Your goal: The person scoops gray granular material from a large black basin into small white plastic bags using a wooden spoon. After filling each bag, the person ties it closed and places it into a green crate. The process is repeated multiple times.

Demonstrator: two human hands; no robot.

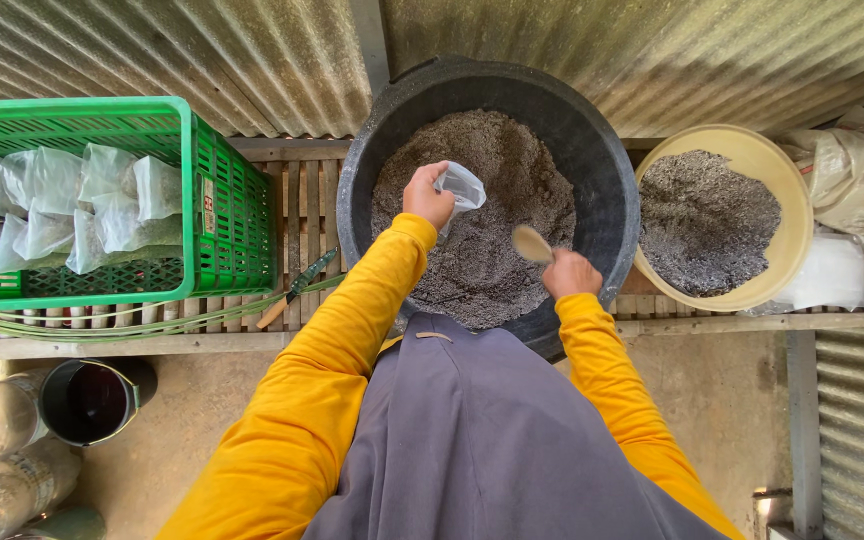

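Note:
A big black tub [607,190] on a slatted wooden bench holds grey gritty soil mix [492,160]. My left hand [425,196] holds a small clear plastic bag [460,187] over the soil. My right hand [570,273] grips a tan scoop [531,243], its bowl just above the soil near the tub's front right. Both arms wear yellow sleeves.
A green plastic crate [222,200] at the left holds several filled clear bags [72,205]. A yellow basin [797,230] of grey mix sits right of the tub, with sacks [857,175] beyond. A small green-handled tool [297,285] lies on the bench. A dark bucket [92,400] stands below left.

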